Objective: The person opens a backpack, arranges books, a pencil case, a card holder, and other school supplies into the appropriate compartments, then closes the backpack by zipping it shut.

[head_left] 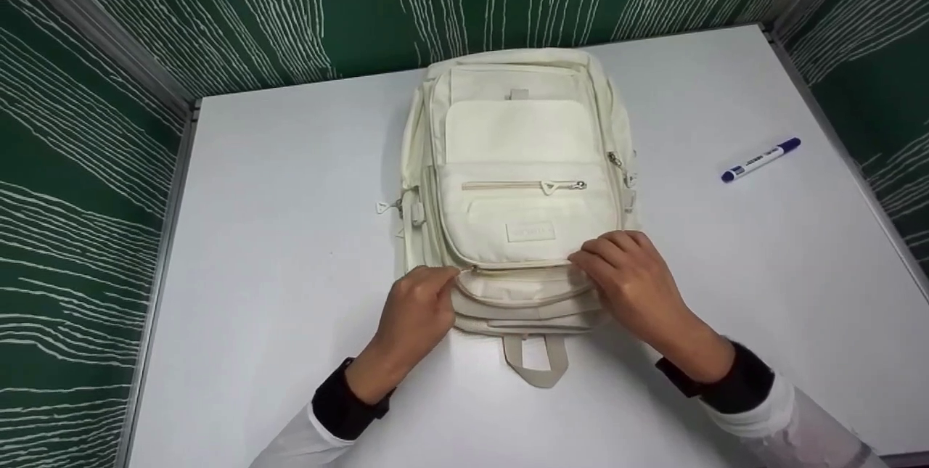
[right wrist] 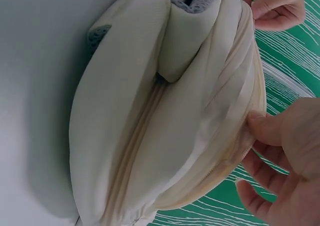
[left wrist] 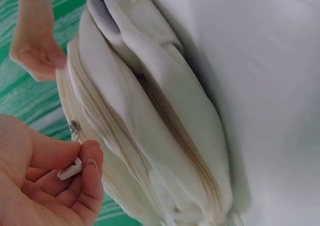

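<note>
A cream backpack (head_left: 522, 134) lies front side up, its grey top loop (head_left: 555, 375) pointing toward me. My left hand (head_left: 419, 308) is at the left end of the front pocket's curved zipper. In the left wrist view, its thumb and fingers pinch the white zipper pull (left wrist: 70, 170), which hangs from a metal slider (left wrist: 74, 130). Across the pocket, my right hand (head_left: 633, 283) pinches the pocket edge (right wrist: 245, 138) between thumb and fingers. Between the hands, the zipper line shows a gap over a lower fabric panel (head_left: 526, 286).
A white marker with blue ends (head_left: 760, 160) lies right of the backpack on the white table (head_left: 290, 185). Green panels with white streaks (head_left: 377, 11) stand along the table's back and sides. Another zipper pull (head_left: 385, 207) sticks out at the backpack's left side.
</note>
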`<state>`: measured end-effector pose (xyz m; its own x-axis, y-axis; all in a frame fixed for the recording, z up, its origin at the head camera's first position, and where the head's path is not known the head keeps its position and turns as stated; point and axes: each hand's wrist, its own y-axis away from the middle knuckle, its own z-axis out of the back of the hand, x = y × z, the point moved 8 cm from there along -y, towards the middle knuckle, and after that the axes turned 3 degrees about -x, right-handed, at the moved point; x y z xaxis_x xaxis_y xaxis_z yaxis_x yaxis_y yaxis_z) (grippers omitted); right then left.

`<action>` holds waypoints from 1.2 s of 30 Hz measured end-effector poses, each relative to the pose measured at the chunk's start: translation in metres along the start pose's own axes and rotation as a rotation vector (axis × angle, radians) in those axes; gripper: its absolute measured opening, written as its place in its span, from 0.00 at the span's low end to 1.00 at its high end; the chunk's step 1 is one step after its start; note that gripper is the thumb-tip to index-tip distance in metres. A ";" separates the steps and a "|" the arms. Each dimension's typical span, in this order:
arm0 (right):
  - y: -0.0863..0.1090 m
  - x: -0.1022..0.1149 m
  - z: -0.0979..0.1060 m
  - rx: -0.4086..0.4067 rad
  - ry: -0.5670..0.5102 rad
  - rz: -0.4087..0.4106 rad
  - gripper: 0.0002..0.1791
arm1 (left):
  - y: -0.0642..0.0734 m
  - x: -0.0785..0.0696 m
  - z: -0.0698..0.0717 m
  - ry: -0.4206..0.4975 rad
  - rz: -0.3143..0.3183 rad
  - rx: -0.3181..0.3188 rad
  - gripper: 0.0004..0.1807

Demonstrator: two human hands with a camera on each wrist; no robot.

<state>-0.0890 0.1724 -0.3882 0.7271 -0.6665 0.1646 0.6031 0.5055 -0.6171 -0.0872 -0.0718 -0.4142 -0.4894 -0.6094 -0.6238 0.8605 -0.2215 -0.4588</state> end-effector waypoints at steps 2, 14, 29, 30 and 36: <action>0.000 -0.002 0.002 0.007 -0.009 -0.019 0.15 | -0.003 0.012 0.006 -0.019 0.034 -0.007 0.12; -0.003 -0.003 0.014 -0.082 -0.071 -0.011 0.16 | -0.059 0.052 0.016 -0.154 0.080 0.052 0.12; 0.000 -0.006 0.016 -0.108 -0.122 -0.059 0.20 | -0.123 0.090 0.006 -0.177 0.221 0.119 0.09; 0.000 -0.006 0.016 -0.111 -0.126 -0.064 0.20 | -0.124 0.089 0.006 -0.186 0.213 0.107 0.08; -0.003 -0.008 0.021 -0.131 -0.156 -0.091 0.16 | -0.115 0.048 0.012 -0.259 -0.122 -0.126 0.09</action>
<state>-0.0899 0.1880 -0.3718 0.7198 -0.6080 0.3350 0.6280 0.3648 -0.6874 -0.2077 -0.0845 -0.3839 -0.5219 -0.7612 -0.3850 0.7653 -0.2186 -0.6054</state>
